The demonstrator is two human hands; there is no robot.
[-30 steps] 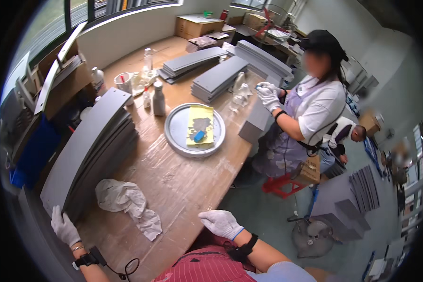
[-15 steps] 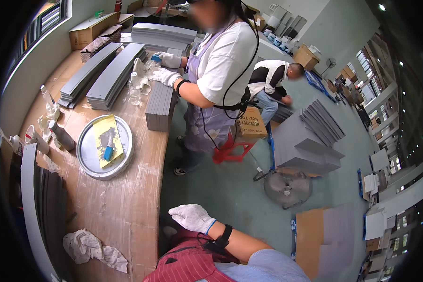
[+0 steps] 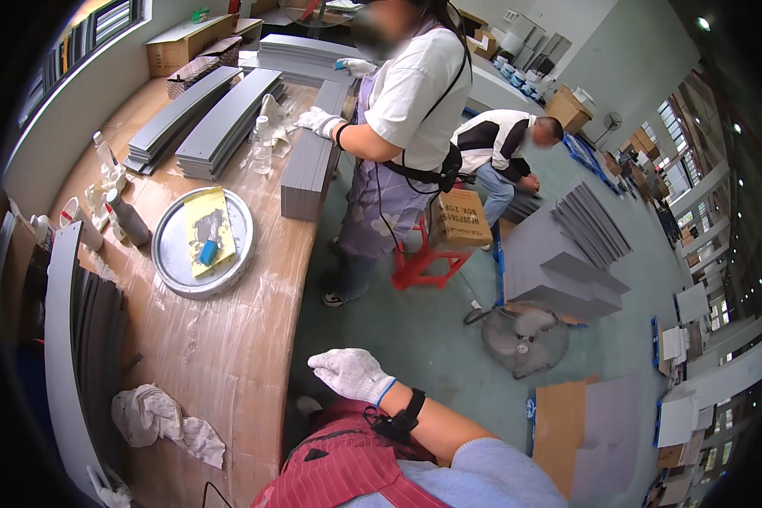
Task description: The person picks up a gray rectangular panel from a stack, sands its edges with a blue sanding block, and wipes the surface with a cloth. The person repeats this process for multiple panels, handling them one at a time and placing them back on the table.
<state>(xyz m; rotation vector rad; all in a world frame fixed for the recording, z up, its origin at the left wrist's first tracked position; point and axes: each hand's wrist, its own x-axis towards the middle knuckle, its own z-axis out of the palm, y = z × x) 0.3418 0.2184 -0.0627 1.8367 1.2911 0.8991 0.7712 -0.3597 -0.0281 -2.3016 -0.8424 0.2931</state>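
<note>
My right hand (image 3: 351, 375), in a white knit glove with a blue cuff edge, hangs over the floor beside the table edge. Its fingers are curled together and nothing shows in them. At the lower left rim, my gloved left hand (image 3: 110, 489) is partly in view, its fingers at the near end of a long, curved grey panel (image 3: 63, 339). They seem closed on the panel's edge, though most of the hand is cut off. Beside this panel stand several more dark grey panels (image 3: 100, 347). A crumpled white cloth (image 3: 165, 423) lies nearby on the table.
On the plastic-covered table (image 3: 220, 364) a round metal lid (image 3: 162, 264) carries a yellow sheet (image 3: 207, 216) and blue block (image 3: 208, 251). Bottles (image 3: 127, 218) and panel stacks (image 3: 229, 127) stand beyond. A co-worker (image 3: 415, 93) stands at the table. Right are a red stool (image 3: 423, 269) and floor fan (image 3: 525, 339).
My left hand has come into view at the lower left. The co-worker's hand with the blue object has moved farther along the table. My view has shifted slightly; my right hand stays curled.
</note>
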